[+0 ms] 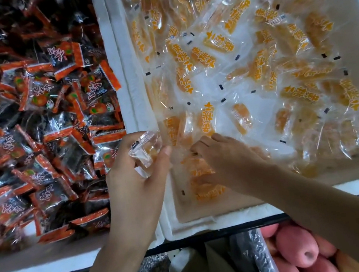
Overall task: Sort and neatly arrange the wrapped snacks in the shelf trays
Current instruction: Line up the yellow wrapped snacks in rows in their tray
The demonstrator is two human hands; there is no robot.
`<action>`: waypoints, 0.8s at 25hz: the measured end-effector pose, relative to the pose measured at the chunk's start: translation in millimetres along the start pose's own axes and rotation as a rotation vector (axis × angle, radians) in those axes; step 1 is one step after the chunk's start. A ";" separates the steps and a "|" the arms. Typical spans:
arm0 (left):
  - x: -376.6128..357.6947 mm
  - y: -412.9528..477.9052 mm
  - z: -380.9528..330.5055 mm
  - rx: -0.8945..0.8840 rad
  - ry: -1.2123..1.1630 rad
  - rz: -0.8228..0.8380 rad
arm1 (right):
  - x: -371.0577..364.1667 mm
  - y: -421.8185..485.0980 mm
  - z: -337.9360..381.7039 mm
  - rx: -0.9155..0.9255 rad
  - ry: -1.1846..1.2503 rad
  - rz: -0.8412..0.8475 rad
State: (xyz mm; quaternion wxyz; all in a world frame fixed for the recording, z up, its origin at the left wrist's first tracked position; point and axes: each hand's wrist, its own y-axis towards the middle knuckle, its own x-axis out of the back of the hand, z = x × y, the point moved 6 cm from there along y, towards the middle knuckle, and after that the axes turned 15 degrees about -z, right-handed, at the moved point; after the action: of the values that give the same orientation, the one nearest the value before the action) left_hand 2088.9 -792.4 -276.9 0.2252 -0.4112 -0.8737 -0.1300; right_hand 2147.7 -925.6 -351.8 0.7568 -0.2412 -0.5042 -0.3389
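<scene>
Nearest, at 5 o'clock in the view: pink peaches (295,249) piled below the dark shelf edge (235,229). A dark netted bag (262,261) sits just beside them, on their 9 o'clock side.

Left hand (134,180), at 7 o'clock from centre, is raised over the seam where two white foam trays meet. Its grip is closed round one clear packet (145,151) with a yellow piece inside. The thumb lies on the packet's 3 o'clock edge, the fingers behind it.

Right hand (224,159), near centre, reaches in from 5 o'clock. It is palm down inside the right tray (211,223), fingers bent onto a small stack of yellow packets (200,179) in the tray's near corner at 7 o'clock. Whether this grip pinches a packet or only rests on the stack: cannot tell, the hand covers the contact.

Farther into the right tray, 12 to 3 o'clock: loose yellow packets (256,64), clear wrap with orange lettering. They lie flat and overlapping, turned every way. The white tray floor shows through around the middle.

Left tray (42,271), 8 to 11 o'clock: red-and-black packets (50,97) heaped in a jumble, up against the wall between the trays
</scene>
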 end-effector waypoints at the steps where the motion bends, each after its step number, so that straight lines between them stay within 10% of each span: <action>1: 1.9 -1.0 0.5 0.007 0.000 0.001 | -1.6 1.4 -3.2 -0.013 -0.028 0.027; 11: 0.2 -15.1 6.5 0.065 -0.049 0.048 | 10.4 -20.3 -52.6 -0.562 0.281 0.010; 16: 2.0 -16.6 9.9 0.101 -0.108 0.060 | 5.0 -19.2 -29.0 -0.483 0.051 0.036; 20: 4.7 -18.2 13.2 0.087 -0.091 0.048 | 19.6 -19.7 11.3 0.042 -0.017 -0.178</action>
State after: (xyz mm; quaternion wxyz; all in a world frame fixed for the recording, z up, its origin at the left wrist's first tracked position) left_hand 2068.4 -795.3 -286.7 0.2059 -0.4271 -0.8779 -0.0675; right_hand 2131.2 -935.8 -329.0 0.7241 -0.1824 -0.5371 -0.3923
